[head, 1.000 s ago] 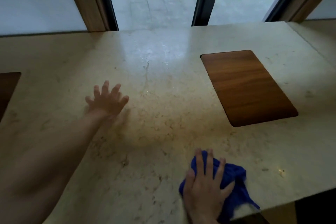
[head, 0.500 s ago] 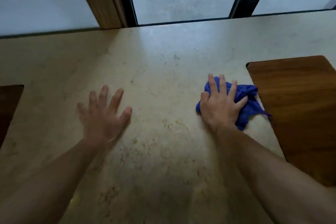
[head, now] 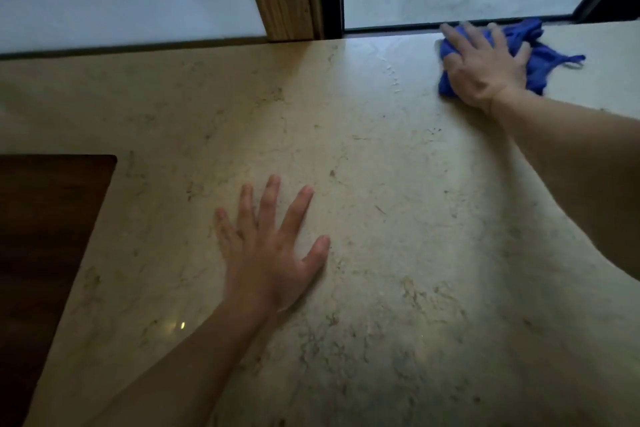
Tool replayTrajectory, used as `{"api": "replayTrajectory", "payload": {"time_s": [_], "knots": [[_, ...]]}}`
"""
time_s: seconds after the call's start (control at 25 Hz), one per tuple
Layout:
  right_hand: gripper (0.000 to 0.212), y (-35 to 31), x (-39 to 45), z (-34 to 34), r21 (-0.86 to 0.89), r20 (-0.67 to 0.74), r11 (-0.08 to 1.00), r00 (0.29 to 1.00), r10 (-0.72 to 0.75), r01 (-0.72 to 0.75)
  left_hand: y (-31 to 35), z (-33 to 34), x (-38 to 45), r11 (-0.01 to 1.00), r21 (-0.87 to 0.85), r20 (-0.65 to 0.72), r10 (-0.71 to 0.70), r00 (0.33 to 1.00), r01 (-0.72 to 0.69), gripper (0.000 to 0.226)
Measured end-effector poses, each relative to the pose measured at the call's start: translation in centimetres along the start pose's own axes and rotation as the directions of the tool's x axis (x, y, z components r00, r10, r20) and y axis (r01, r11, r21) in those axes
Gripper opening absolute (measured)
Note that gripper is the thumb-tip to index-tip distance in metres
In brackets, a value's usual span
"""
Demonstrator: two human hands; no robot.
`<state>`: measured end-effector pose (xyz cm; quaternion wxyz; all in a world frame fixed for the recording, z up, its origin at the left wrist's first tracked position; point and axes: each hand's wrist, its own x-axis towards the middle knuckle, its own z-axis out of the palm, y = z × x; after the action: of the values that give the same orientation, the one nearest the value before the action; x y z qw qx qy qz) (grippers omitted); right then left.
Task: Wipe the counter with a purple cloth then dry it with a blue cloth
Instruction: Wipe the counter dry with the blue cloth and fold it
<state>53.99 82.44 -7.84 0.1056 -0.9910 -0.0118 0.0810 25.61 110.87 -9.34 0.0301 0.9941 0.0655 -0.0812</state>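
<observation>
The blue cloth [head: 540, 54] lies bunched at the worktop's [head: 381, 184] far edge by the window, pressed flat under the right hand [head: 481, 69], fingers spread. The left hand [head: 270, 253] rests flat, fingers released, beside a dark wooden inset [head: 45, 236].

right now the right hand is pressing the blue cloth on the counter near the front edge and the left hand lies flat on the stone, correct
Not quite. In the head view the right hand presses the blue cloth at the far edge of the counter, against the window frame, not near the front edge. The left hand does lie flat on the stone.
</observation>
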Motion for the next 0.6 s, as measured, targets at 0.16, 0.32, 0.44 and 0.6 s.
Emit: {"api": "replayTrajectory", "payload": {"time_s": [0.16, 0.32, 0.44, 0.6], "knots": [[0.061, -0.4, -6.3, 0.4, -0.031, 0.057, 0.967, 0.966, -0.251, 0.253, -0.1, -0.3, 0.1, 1.0, -0.017, -0.01, 0.011, 1.0, -0.012, 0.074], [0.058, 0.4, -21.0, 2.9, -0.031, 0.099, 0.948, 0.945, -0.312, 0.317, -0.1, -0.1, 0.1, 1.0, -0.013, -0.06, 0.023, 0.998, -0.024, 0.07], [0.055, 1.4, -35.4, 5.5, -0.074, 0.042, 0.949, 0.951, -0.305, 0.308, -0.2, -0.1, -0.8, 0.998, -0.02, -0.074, 0.057, 0.996, -0.059, 0.067], [0.058, 3.6, -52.6, 8.0, -0.073, 0.07, 0.982, 0.983, -0.169, 0.174, -0.2, 0.1, -6.0, 0.993, -0.048, -0.055, 0.101, 0.993, -0.104, 0.061]]}}
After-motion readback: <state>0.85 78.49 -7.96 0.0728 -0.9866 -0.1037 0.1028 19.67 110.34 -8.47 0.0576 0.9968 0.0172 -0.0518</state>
